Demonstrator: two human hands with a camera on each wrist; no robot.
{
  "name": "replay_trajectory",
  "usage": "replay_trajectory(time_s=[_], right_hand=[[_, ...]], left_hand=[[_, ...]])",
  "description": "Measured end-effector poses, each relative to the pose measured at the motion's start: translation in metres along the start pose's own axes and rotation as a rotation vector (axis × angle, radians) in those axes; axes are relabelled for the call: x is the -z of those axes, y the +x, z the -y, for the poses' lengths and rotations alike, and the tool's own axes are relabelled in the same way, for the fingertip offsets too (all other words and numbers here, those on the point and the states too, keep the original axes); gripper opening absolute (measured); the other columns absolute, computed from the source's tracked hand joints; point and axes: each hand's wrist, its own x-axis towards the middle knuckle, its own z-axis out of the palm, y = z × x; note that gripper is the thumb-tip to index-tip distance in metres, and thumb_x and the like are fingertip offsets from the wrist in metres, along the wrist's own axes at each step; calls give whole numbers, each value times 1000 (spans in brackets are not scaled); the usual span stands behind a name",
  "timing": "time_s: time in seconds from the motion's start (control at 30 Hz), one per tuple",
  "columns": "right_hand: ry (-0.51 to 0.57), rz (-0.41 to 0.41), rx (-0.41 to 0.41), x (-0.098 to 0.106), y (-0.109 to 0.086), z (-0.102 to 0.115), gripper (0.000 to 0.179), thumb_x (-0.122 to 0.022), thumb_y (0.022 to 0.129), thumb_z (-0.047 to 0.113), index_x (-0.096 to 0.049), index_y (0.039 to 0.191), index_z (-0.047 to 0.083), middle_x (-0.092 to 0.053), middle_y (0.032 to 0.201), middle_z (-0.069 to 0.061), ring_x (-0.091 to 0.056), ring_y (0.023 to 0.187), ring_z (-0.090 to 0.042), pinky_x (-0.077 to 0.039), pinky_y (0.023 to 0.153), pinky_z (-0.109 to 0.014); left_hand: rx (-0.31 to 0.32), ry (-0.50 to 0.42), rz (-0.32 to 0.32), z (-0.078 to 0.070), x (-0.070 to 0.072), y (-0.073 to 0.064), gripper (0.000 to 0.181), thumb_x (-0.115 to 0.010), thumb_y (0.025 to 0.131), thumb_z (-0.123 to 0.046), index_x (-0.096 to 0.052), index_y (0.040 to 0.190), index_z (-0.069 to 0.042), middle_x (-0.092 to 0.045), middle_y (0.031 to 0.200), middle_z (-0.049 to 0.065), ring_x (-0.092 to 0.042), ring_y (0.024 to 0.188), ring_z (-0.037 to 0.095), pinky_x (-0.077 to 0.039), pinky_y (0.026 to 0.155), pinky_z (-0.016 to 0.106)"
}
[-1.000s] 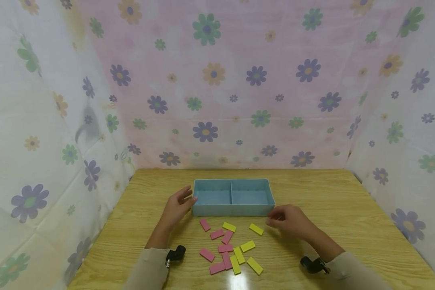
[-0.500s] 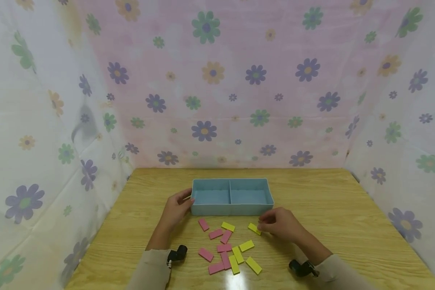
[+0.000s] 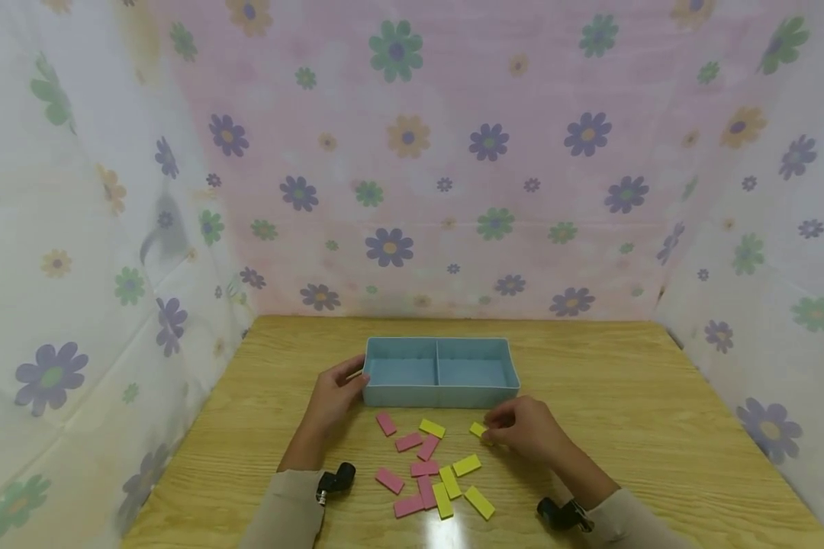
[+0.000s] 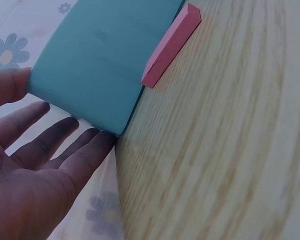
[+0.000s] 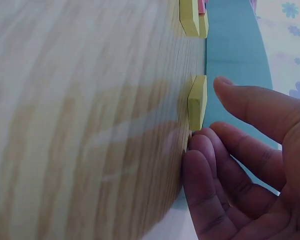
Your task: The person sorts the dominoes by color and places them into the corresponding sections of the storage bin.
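A pale blue two-compartment box (image 3: 441, 397) sits on the table, both compartments bare. At its left end is my left hand (image 3: 331, 398), thumb at the rim and the other fingers stretched along the end wall (image 4: 85, 85). My right hand (image 3: 530, 431) is low at the box's front right corner, fingers around a yellow block (image 3: 477, 429) that it partly covers. In the right wrist view, thumb and fingertips stand around that yellow block (image 5: 197, 103) without a visible pinch. Flat pink blocks (image 3: 389, 480) and yellow blocks (image 3: 480, 503), several of each, lie before the box.
Wood-grain table (image 3: 247, 427) runs out on both sides of the box. Flowered cloth (image 3: 446, 152) hangs behind and along both sides. A pink block (image 4: 172, 46) lies close to the box's front wall. Black wrist cameras (image 3: 336, 479) sit on both cuffs.
My right hand has moved left and slightly down from the box's corner to the nearest yellow block. The left hand has drawn its fingers in against the box's left end.
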Motion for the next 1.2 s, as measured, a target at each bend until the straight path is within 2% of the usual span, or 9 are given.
replay_trajectory(time_s=[0.07, 0.23, 0.3, 0.47, 0.73, 0.93, 1.07, 1.2], right_hand=[[4, 3, 22, -1, -1, 0, 22, -90, 82, 24, -83, 100, 14, -75, 89, 6, -65, 80, -8, -55, 67, -26], [-7, 9, 40, -6, 2, -1, 19, -90, 80, 21, -83, 97, 15, -73, 86, 6, -63, 79, -10, -54, 66, -25], [-13, 14, 25, -8, 5, 0, 19, -91, 80, 19, -83, 96, 15, -72, 85, 6, -62, 78, -10, -53, 65, -25], [-14, 20, -15, -9, 6, 5, 17, -90, 79, 15, -82, 95, 14, -71, 84, 6, -61, 77, -11, -53, 64, -25], [-2, 39, -38, -11, 4, 8, 26, -91, 78, 15, -81, 101, 9, -70, 83, 4, -60, 78, -12, -51, 63, -26], [10, 34, -61, -13, 3, 10, 24, -91, 77, 13, -80, 98, 10, -67, 80, 3, -58, 74, -13, -49, 58, -25], [3, 29, -80, -14, 2, 14, 23, -92, 76, 13, -80, 95, 11, -66, 79, 3, -58, 73, -13, -48, 58, -26], [6, 22, -77, -12, 1, 16, 22, -91, 77, 13, -81, 96, 11, -68, 80, 3, -59, 75, -12, -49, 59, -26]], left_hand=[[6, -6, 0, 1, 0, 1, 49, -65, 102, -8, -53, 149, 0, -49, 157, 20, -50, 143, 38, -53, 106, 39], [-3, 58, -10, 1, 2, 2, 51, -68, 101, -13, -55, 149, -3, -52, 155, 19, -53, 141, 38, -51, 108, 46], [-14, 83, -13, 1, 3, 2, 52, -69, 101, -14, -55, 150, -5, -53, 154, 18, -54, 140, 38, -51, 108, 47], [-28, 71, 12, 1, 4, 3, 54, -67, 102, -13, -51, 153, -5, -50, 156, 21, -52, 141, 41, -54, 105, 43], [-2, 84, 6, 0, 3, 2, 52, -65, 103, -10, -50, 153, -4, -49, 156, 21, -51, 141, 41, -53, 106, 43], [9, 91, 6, -4, 0, 1, 52, -63, 104, -10, -49, 154, -5, -47, 157, 22, -51, 141, 41, -52, 107, 47], [6, 75, 25, -5, -2, 0, 53, -60, 105, -9, -46, 155, -3, -43, 160, 22, -47, 144, 43, -49, 109, 53], [-1, 85, 48, -6, -4, -1, 56, -60, 106, -11, -42, 158, -4, -37, 165, 18, -39, 149, 42, -45, 112, 54]])
